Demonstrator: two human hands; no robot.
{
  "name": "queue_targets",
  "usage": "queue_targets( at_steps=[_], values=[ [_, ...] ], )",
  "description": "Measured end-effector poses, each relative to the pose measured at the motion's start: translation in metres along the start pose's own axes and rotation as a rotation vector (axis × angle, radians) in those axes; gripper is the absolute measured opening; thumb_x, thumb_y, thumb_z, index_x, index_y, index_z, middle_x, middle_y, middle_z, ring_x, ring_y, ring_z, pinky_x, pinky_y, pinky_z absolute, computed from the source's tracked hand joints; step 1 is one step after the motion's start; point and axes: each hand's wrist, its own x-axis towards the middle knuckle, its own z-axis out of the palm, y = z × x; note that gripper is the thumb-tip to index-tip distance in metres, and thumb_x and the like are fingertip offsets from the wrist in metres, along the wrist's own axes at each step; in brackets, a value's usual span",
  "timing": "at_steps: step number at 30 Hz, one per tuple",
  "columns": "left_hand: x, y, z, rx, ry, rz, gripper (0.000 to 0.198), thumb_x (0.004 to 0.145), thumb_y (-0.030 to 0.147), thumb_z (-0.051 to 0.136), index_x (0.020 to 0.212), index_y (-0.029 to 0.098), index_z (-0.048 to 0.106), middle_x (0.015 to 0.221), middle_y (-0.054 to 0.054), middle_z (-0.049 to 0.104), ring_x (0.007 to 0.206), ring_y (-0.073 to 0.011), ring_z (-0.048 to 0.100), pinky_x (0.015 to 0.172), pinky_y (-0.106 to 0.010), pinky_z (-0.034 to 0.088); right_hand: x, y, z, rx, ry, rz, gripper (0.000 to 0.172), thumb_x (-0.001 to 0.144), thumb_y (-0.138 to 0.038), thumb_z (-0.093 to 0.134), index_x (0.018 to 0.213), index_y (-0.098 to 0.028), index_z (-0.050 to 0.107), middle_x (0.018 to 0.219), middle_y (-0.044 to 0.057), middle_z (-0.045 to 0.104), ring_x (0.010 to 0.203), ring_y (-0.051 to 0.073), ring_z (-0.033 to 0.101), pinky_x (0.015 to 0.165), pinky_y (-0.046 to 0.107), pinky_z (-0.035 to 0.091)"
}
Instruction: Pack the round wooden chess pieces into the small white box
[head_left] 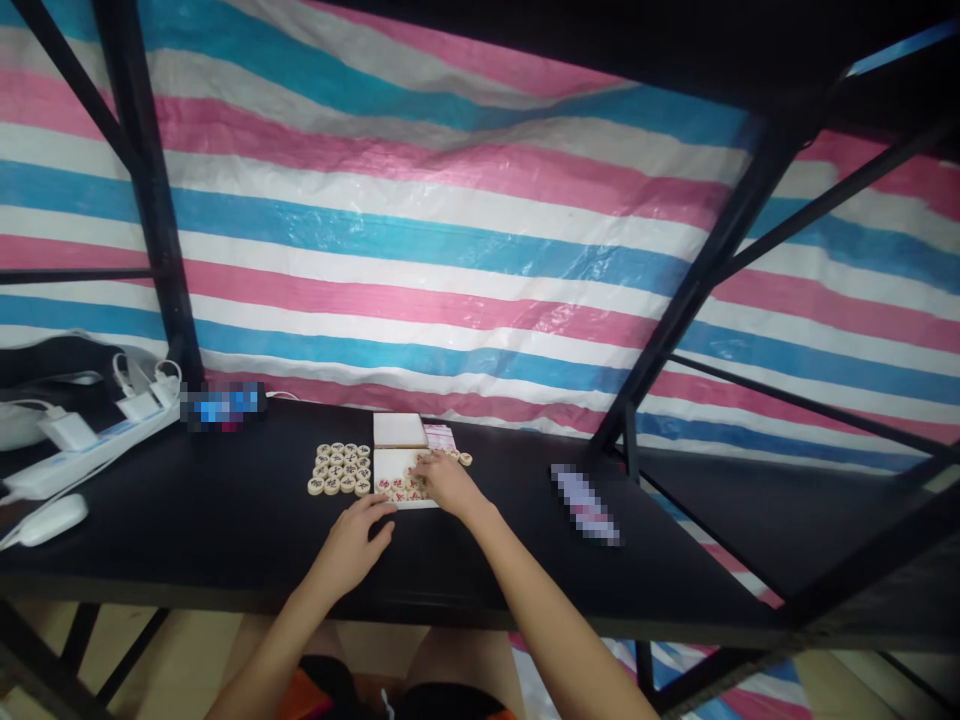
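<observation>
Head view | red-marked pieces (pixel 398 484) | in box (pixel 388 465), beside right hand (pixel 448 484)

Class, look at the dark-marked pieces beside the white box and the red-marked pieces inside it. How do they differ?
The dark-marked pieces lie on the black table; the red-marked pieces lie in the white box. The dark-marked pieces are uncovered, while the right hand reaches over some red-marked pieces. Both sets are round and cream-coloured.

head view, forward and down over desk (pixel 225 520)
</observation>
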Motion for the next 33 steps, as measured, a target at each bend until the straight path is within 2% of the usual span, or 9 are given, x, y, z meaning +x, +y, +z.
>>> queue_targets(
  at_steps=[3,7,10,13,19,26,29,31,33],
  values=[
    [0.0,0.0,0.0,-0.004,-0.001,-0.005,0.027,0.084,0.023,0.05,0.104,0.022,0.069,0.12,-0.008,0.062,0.11,-0.024,0.058,0.099,-0.04,0.042,-0.007,0.01,-0.001,-0.001,0.064,0.095,0.038,0.081,-0.004,0.045,0.106,-0.021,0.068,0.115,0.005,0.062,0.106,0.019,0.051,0.094,0.027,0.033],
    [-0.001,-0.002,0.001,-0.007,0.0,0.003,0.027,0.085,0.024,0.05,0.105,0.022,0.068,0.122,-0.007,0.061,0.111,-0.024,0.057,0.099,-0.04,0.042,-0.021,0.037,0.002,-0.02,0.155,0.308,0.048,0.082,-0.001,0.037,0.122,-0.019,0.058,0.126,0.009,0.055,0.11,0.023,0.047,0.092,0.032,0.035],
    [-0.001,-0.003,0.001,-0.002,-0.001,0.004,0.028,0.085,0.024,0.05,0.105,0.023,0.068,0.122,-0.007,0.061,0.111,-0.0237,0.057,0.099,-0.039,0.043,-0.033,0.057,0.012,-0.018,0.153,0.427,0.046,0.083,-0.006,0.041,0.124,-0.019,0.056,0.128,0.011,0.053,0.11,0.024,0.048,0.091,0.033,0.036],
    [-0.001,-0.002,0.0,-0.002,0.001,0.008,0.028,0.084,0.023,0.05,0.105,0.022,0.069,0.121,-0.007,0.061,0.11,-0.0236,0.058,0.098,-0.039,0.043,-0.041,0.066,0.021,-0.011,0.158,0.505,0.038,0.084,-0.014,0.046,0.121,-0.017,0.058,0.126,0.011,0.054,0.107,0.023,0.05,0.089,0.031,0.037],
    [-0.001,0.0,-0.002,-0.009,0.011,0.017,0.027,0.084,0.022,0.049,0.104,0.022,0.069,0.121,-0.007,0.061,0.11,-0.0241,0.058,0.098,-0.04,0.043,-0.048,0.06,0.023,-0.002,0.196,0.579,0.028,0.085,-0.015,0.046,0.109,-0.016,0.06,0.108,0.011,0.058,0.094,0.022,0.054,0.082,0.029,0.04],
    [-0.003,-0.002,0.0,-0.04,0.036,0.032,0.025,0.084,0.021,0.05,0.102,0.023,0.068,0.122,-0.007,0.058,0.11,-0.0234,0.058,0.098,-0.039,0.044,-0.074,0.034,0.025,0.059,0.203,0.528,0.024,0.082,-0.011,0.047,0.098,-0.018,0.063,0.1,0.009,0.061,0.091,0.02,0.057,0.082,0.026,0.041],
    [-0.004,-0.002,0.0,-0.064,0.041,0.028,0.025,0.085,0.021,0.049,0.102,0.023,0.067,0.121,-0.007,0.056,0.099,-0.0206,0.062,0.092,-0.035,0.048,-0.08,0.029,0.026,0.136,0.22,0.508,0.03,0.082,-0.014,0.048,0.11,-0.018,0.059,0.098,0.008,0.063,0.092,0.02,0.058,0.082,0.026,0.042],
    [-0.005,-0.001,0.0,-0.083,0.036,0.027,0.025,0.085,0.021,0.049,0.102,0.023,0.066,0.12,-0.006,0.055,0.091,-0.0185,0.064,0.088,-0.033,0.05,-0.076,0.035,0.023,0.198,0.211,0.557,0.044,0.082,-0.017,0.048,0.126,-0.015,0.049,0.098,0.008,0.064,0.093,0.02,0.059,0.082,0.026,0.042],
    [-0.005,-0.001,-0.001,-0.088,0.044,0.038,0.023,0.084,0.021,0.049,0.1,0.023,0.067,0.118,-0.006,0.056,0.093,-0.019,0.063,0.087,-0.033,0.05,-0.066,0.045,0.017,0.211,0.165,0.625,0.055,0.081,-0.019,0.048,0.135,-0.011,0.039,0.099,0.009,0.065,0.094,0.02,0.06,0.081,0.026,0.042]
  ],
)
